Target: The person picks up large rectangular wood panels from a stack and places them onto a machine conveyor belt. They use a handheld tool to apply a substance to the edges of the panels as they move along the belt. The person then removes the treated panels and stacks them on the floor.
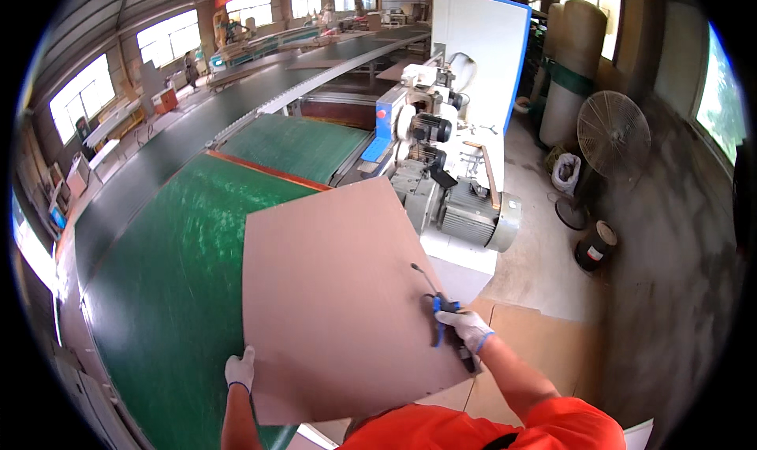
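Observation:
A large flat brown panel point(331, 292) lies tilted in front of me, partly over the green conveyor belt point(173, 269). My left hand point(240, 369), in a white glove, is closed on the panel's lower left edge, thumb on top. Its other fingers are mostly hidden. Above the panel's right side, my gloved right hand point(467, 329) is closed around a blue and black air blow gun point(446, 305). The gun's thin nozzle points up and to the left over the panel face.
Beyond the panel stands a machine with a grey electric motor point(473, 220) and a white housing point(473, 56). A dark conveyor point(158, 146) runs away on the left. To the right are a standing fan point(613, 133), a black drum point(595, 246) and tall dust bags point(574, 64).

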### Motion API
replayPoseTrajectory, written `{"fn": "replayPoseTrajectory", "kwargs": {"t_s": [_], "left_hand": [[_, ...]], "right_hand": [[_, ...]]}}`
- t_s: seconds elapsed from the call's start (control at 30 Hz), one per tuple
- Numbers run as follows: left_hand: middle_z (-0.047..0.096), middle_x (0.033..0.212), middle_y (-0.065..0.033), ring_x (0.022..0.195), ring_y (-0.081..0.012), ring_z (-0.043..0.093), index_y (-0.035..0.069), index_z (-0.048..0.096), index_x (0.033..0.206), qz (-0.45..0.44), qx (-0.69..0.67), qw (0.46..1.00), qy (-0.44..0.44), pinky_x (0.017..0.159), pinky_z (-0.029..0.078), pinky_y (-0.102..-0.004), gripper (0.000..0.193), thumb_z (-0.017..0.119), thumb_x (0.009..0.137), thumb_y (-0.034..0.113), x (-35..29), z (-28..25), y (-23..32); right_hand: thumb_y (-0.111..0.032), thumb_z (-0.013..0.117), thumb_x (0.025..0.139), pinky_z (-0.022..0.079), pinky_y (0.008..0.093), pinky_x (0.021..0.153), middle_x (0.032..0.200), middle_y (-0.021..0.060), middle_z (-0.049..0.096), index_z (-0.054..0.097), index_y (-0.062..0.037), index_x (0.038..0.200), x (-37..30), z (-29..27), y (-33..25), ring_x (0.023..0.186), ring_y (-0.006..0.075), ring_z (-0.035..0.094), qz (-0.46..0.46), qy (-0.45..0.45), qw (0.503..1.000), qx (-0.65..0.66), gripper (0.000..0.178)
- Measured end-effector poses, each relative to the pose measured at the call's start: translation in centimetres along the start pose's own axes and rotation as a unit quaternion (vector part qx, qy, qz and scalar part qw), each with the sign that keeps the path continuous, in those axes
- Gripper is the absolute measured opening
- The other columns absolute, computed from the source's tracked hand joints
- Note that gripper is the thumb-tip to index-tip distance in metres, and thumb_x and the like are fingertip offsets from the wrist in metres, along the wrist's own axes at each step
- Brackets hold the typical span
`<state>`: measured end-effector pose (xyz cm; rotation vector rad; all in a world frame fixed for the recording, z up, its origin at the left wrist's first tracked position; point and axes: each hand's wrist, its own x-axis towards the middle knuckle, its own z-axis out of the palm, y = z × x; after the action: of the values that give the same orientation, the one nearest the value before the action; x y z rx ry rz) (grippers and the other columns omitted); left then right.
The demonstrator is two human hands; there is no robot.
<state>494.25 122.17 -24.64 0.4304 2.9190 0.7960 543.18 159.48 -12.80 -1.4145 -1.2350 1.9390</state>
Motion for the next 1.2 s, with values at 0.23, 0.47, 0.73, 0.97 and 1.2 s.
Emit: {"fn": "replayPoseTrajectory", "kwargs": {"t_s": [0.23, 0.47, 0.73, 0.97, 1.2], "left_hand": [[0.05, 0.063, -0.0031, 0.046, -0.0186, 0.049, 0.006, 0.053, 0.075, -0.091, -0.217, 0.948, -0.217, 0.044, 0.041, -0.038, 0.057, 0.077, 0.091, 0.055, -0.4, 0.3, 7.1], [0.07, 0.085, -0.022, 0.082, -0.0362, 0.069, -0.007, 0.066, 0.093, 0.235, -0.005, 0.957, -0.17, 0.08, 0.053, -0.0485, 0.054, 0.07, 0.097, 0.046, -1.9, 3.1, 4.5], [0.071, 0.113, -0.0157, 0.092, -0.0259, 0.069, -0.014, 0.066, 0.12, -0.022, -0.325, 0.877, -0.353, 0.086, 0.057, -0.0428, 0.062, 0.067, 0.102, 0.045, -9.0, 1.0, -0.1], [0.071, 0.109, -0.0189, 0.094, -0.0293, 0.064, -0.014, 0.071, 0.108, 0.047, -0.147, 0.949, -0.277, 0.086, 0.058, -0.0467, 0.068, 0.079, 0.092, 0.052, -16.5, 0.5, 6.6], [0.071, 0.097, -0.0128, 0.079, -0.0229, 0.068, -0.009, 0.066, 0.101, 0.239, -0.278, 0.73, -0.577, 0.072, 0.059, -0.0407, 0.044, 0.07, 0.103, 0.034, -32.2, 12.1, 23.9]], "right_hand": [[-0.032, 0.087, 0.084, 0.05, 0.0324, 0.061, 0.081, 0.004, 0.07, 0.078, 0.0027, 0.098, -15.1, -3.3, 2.8, 0.069, 0.0132, 0.062, -0.009, 0.184, 0.981, -0.062, 0.039], [-0.039, 0.086, 0.084, 0.046, 0.0342, 0.052, 0.07, 0.0035, 0.064, 0.076, -0.0007, 0.089, -21.4, -3.9, 11.8, 0.057, 0.0143, 0.057, 0.039, 0.268, 0.963, -0.009, 0.04], [-0.048, 0.084, 0.082, 0.052, 0.0342, 0.06, 0.071, 0.0083, 0.067, 0.076, -0.0003, 0.084, -26.7, -6.7, 16.3, 0.063, 0.0176, 0.063, -0.002, 0.282, 0.959, -0.015, 0.048], [-0.058, 0.081, 0.079, 0.051, 0.0388, 0.059, 0.067, 0.0087, 0.066, 0.075, -0.0019, 0.08, -38.3, -10.3, 19.6, 0.059, 0.0217, 0.063, 0.027, 0.354, 0.935, -0.016, 0.056], [-0.046, 0.086, 0.081, 0.047, 0.0343, 0.052, 0.067, 0.004, 0.064, 0.075, -0.0019, 0.082, -54.5, -13.4, 34.3, 0.055, 0.013, 0.057, 0.022, 0.586, 0.781, 0.215, 0.045]]}}
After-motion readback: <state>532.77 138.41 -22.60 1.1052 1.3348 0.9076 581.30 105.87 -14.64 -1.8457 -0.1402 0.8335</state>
